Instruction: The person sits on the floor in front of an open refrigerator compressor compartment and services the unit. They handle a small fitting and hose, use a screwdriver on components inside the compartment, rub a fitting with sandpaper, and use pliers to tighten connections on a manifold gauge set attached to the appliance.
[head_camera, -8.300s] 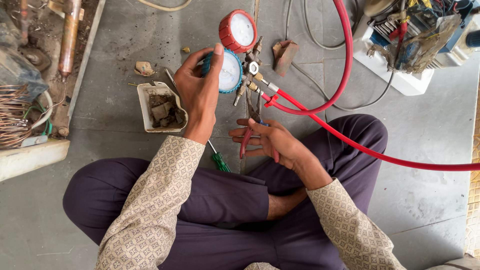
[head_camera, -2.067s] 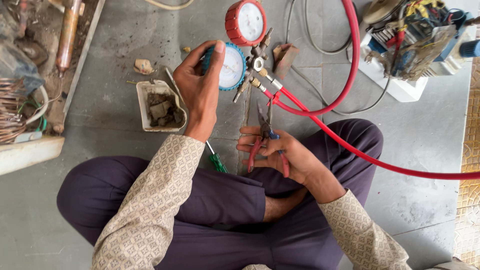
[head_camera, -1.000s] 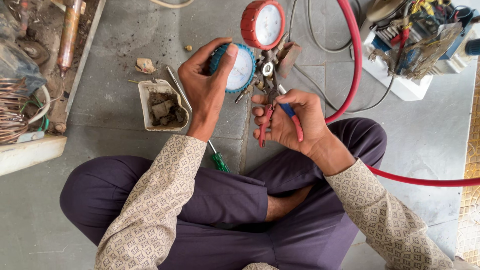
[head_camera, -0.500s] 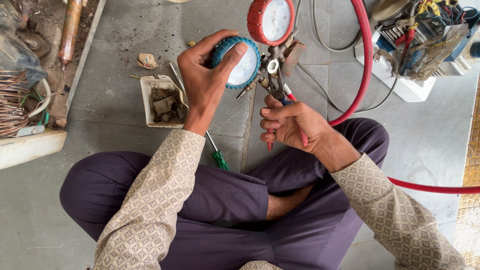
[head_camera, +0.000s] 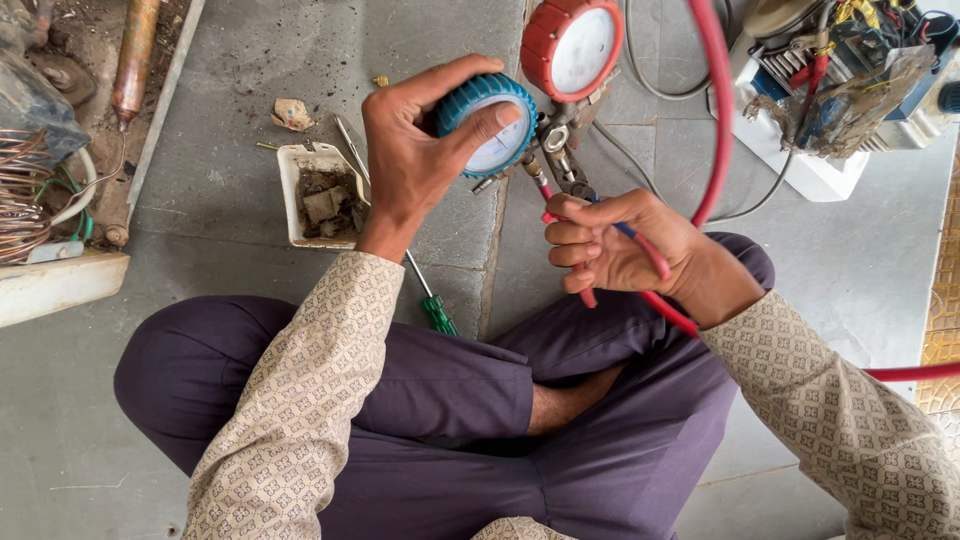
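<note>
While I sit cross-legged on the grey stone floor (head_camera: 230, 150), my left hand (head_camera: 410, 160) is wrapped around the blue-rimmed gauge (head_camera: 490, 125), thumb across its white face. The red-rimmed gauge (head_camera: 572, 45) sits just beyond it, to the far right, both joined to one metal manifold. My right hand (head_camera: 615, 245) is clenched on the red and blue handles of a pair of pliers (head_camera: 575, 190), whose nose reaches up to the brass fittings under the gauges. A red hose (head_camera: 715, 120) curves away past my right wrist. To the left, a small white tray (head_camera: 295, 200) of debris lies on the floor, and a green-handled screwdriver (head_camera: 435, 310) rests near my knee.
</note>
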